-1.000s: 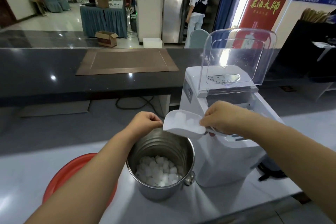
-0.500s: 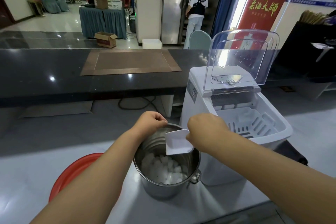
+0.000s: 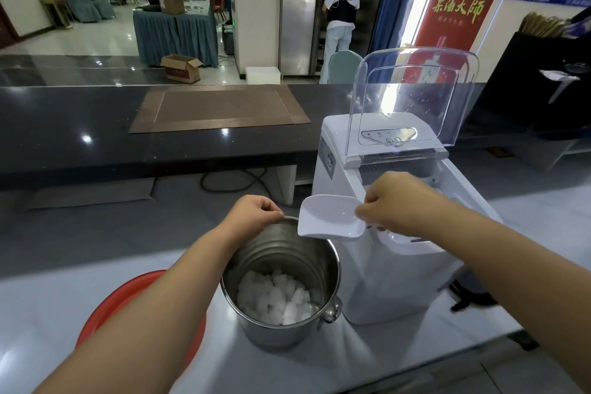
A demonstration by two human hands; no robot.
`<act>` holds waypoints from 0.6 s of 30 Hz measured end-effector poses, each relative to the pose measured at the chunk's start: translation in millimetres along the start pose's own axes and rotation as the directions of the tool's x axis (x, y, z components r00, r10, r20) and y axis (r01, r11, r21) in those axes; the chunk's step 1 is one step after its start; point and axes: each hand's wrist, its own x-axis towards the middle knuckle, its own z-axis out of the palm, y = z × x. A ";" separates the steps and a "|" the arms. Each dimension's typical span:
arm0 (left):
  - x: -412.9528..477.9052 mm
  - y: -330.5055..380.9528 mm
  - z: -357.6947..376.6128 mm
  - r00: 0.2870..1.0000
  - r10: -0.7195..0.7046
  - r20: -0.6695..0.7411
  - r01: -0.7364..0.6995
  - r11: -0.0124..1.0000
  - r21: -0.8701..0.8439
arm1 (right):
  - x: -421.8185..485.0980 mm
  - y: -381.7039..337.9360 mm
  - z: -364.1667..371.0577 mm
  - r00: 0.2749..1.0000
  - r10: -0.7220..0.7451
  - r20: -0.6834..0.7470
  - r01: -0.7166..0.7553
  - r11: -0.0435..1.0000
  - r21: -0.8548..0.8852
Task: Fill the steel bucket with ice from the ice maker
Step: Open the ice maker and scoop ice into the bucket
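Pinched in the right hand (image 3: 393, 205) was the handle end of a white scoop (image 3: 329, 217). It looked empty and hung just above the far right rim of the bucket (image 3: 287, 329), its long axis running left to right with the mouth to the left. The left hand (image 3: 256, 214) gripped the bucket's far rim, fingers curled over the edge.

Nearest me, the bucket stood upright on the pale worktop with ice (image 3: 275, 294) heaped only across its bottom, well short of the rim, so I judged there were more scoops to come. A red basin (image 3: 105, 307) sat just beside it on the left.

The ice maker (image 3: 393, 281) stood touching or almost touching the bucket on the right, lid (image 3: 412, 96) raised. Its bin lay right of and behind the scoop, mostly hidden by the right hand, which was the nearer one to it. Beyond ran a dark counter (image 3: 80, 137).
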 end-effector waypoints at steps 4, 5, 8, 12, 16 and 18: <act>-0.1 0.3 2.6 1.000 0.006 -0.022 -0.005 0.999 0.040 | 4.0 28.9 -15.9 0.999 0.028 -0.024 -0.026 0.996 0.080; 0.1 0.3 3.4 1.000 0.005 -0.030 -0.003 0.998 0.056 | 5.9 37.5 -19.6 0.998 0.037 -0.041 -0.034 0.995 0.091; 0.8 -0.2 4.8 0.998 0.010 -0.054 -0.006 0.997 0.083 | 12.5 61.5 -30.9 0.993 0.076 -0.089 -0.066 0.992 0.110; 3.2 -1.6 7.4 0.997 0.014 -0.073 -0.004 0.992 0.129 | 22.6 92.1 -37.7 0.979 0.149 -0.142 -0.161 0.984 -0.072; 5.7 -2.5 8.2 0.997 0.014 -0.077 -0.002 0.989 0.146 | 26.2 109.1 -37.8 0.972 0.169 -0.164 -0.222 0.892 -0.395; 5.2 -1.7 8.3 0.997 0.016 -0.078 -0.005 0.990 0.144 | 29.3 113.4 -35.6 0.975 0.155 -0.160 -0.216 0.829 -0.516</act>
